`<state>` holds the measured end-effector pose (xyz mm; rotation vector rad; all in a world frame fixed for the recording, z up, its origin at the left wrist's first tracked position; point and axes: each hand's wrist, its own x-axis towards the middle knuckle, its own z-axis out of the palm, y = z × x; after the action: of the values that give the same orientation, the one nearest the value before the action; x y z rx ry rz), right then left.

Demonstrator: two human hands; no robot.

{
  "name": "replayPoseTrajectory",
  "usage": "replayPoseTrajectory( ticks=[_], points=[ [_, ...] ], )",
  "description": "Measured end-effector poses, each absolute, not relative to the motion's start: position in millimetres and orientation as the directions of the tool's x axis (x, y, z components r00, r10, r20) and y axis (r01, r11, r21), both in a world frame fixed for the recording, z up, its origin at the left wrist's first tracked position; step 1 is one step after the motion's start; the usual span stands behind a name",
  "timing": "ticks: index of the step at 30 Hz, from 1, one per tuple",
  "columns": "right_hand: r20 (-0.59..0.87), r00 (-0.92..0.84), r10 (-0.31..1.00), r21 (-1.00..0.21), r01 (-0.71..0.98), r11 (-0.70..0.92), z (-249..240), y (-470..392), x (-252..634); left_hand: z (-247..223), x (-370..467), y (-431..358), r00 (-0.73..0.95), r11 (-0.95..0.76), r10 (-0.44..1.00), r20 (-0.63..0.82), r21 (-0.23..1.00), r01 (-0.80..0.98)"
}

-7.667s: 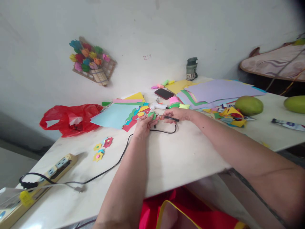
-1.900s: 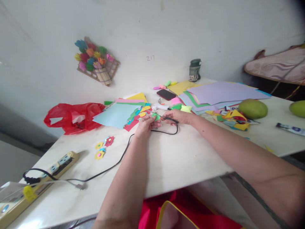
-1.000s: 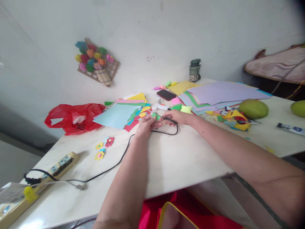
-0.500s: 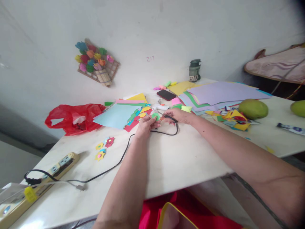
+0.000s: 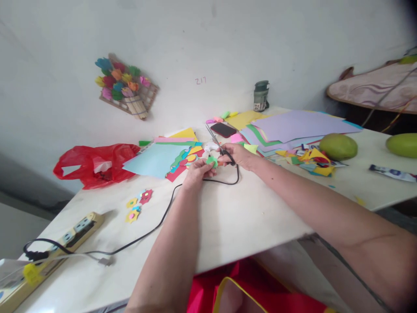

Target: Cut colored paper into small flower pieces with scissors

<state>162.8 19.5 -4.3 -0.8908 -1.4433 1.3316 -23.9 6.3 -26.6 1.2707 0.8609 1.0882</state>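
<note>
My left hand [image 5: 197, 171] pinches a small piece of green paper [image 5: 211, 161] above the table's middle. Close beside it, my right hand [image 5: 235, 156] is wrapped round the dark handles of a pair of scissors [image 5: 215, 138]. The scissor blades point up and away to the left, a little apart from the green paper. Just left of my left hand lie scalloped strips of coloured paper [image 5: 176, 171] over a light blue sheet [image 5: 151, 158]. Small paper flowers [image 5: 146, 196] in red and yellow rest further left.
A black cable [image 5: 163, 213] crosses the table to a power strip [image 5: 78, 230]. A red plastic bag [image 5: 97, 167] sits at the left. Behind are a phone [image 5: 223, 129], stacked paper sheets [image 5: 293, 127] and a bottle [image 5: 261, 96]. Paper scraps [image 5: 312, 158] and green fruits [image 5: 339, 146] are right.
The scissors have swung upward, their blades moving from near the green paper to above it. The green paper appears turned in my left hand. The view has shifted slightly right.
</note>
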Motion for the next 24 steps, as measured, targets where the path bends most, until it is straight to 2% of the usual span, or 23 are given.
replayPoseTrajectory(
  ticks=[8, 17, 21, 24],
  points=[
    [0.162, -0.206, 0.965, -0.986, -0.065, 0.151, -4.3, 19.1, 156.1, -28.8, -24.1, 8.0, 0.314, -0.035, 0.947, 0.071, 0.992, -0.12],
    [0.188, -0.223, 0.957, -0.982, -0.071, 0.177, -1.1, 16.8, 156.1, -31.7, -25.5, 11.9, 0.305, -0.022, 0.95, 0.071, 0.986, -0.164],
    [0.174, -0.209, 0.962, -0.984, -0.072, 0.162, 0.0, 15.7, 154.7, -26.7, -22.0, 11.1, 0.227, 0.045, 0.974, 0.005, 0.976, -0.214],
    [0.168, -0.191, 0.967, -0.985, -0.067, 0.158, 0.7, 14.9, 153.9, -23.5, -21.3, 9.5, 0.235, 0.076, 0.972, -0.02, 0.97, -0.232]
  ],
)
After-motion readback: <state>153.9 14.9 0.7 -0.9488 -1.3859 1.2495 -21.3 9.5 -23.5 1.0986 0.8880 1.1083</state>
